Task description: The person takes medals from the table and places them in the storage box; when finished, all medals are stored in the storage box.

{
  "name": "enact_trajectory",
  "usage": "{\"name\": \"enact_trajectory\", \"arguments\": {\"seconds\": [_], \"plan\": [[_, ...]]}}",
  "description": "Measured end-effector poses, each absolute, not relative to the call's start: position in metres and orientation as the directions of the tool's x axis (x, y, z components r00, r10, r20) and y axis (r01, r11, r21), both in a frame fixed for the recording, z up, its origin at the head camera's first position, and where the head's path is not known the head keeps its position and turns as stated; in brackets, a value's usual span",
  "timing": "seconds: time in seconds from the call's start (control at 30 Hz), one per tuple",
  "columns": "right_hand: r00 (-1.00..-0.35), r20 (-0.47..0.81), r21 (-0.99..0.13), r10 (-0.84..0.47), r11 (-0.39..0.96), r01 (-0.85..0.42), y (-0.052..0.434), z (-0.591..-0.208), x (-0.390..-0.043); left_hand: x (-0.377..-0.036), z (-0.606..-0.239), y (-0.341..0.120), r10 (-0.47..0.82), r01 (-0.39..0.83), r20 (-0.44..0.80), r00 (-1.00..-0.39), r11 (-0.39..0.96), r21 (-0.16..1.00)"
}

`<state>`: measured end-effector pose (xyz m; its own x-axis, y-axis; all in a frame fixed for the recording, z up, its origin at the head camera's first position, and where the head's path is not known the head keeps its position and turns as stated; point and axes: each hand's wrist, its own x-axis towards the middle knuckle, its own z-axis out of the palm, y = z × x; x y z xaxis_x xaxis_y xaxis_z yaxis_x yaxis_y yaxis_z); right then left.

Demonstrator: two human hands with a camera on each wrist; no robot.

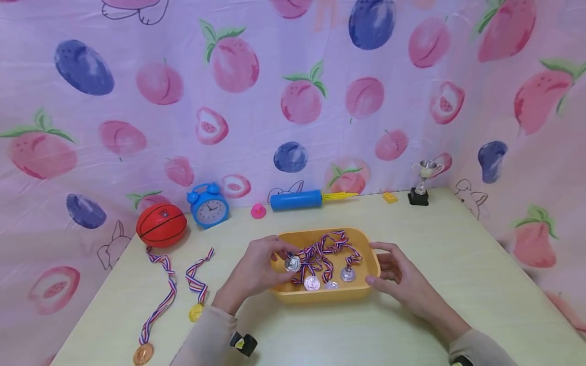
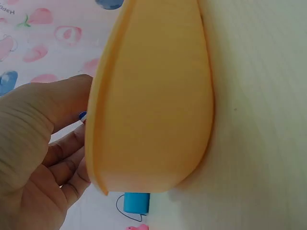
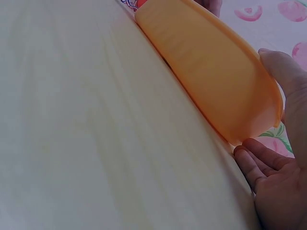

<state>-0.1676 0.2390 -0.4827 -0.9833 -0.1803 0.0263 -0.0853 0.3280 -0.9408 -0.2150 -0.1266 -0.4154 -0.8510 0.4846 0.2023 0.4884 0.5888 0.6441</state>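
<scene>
Left wrist: tray wall hides medals; left hand fingertips hidden.

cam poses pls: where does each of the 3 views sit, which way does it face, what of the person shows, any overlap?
Head: worn on the head, faces forward and down at the table and the yellow tray of medals; shows the left hand, the right hand and both sleeves.
Left wrist: low at the tray's left side, facing its outer wall; shows the left hand's fingers.
Right wrist: low at table level, facing the tray's right end; shows the right hand's fingers.
Shared: all three see the tray and the table.
</scene>
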Motion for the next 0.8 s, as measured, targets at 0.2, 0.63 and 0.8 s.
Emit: {"name": "enact_trajectory", "arguments": {"seconds": [0.2,0.63,0.8], "plan": [[-0.983,0.031,-0.942,-0.183,0.325,-0.090,0.239,-0.482,-0.167,-0.213,-0.422,-0.126,0.519,0.522,0.201,-0.831,0.602,0.605],[-0.983,0.029,-0.943,-0.182,0.321,-0.087,0.240,-0.483,-0.167,-0.205,-0.419,-0.134,0.471,0.511,0.245,-0.848,0.599,0.617],[-0.983,0.031,-0.945,-0.184,0.314,-0.089,0.240,-0.484,-0.167,-0.199,-0.415,-0.152,0.421,0.502,0.285,-0.861,0.615,0.608]]}}
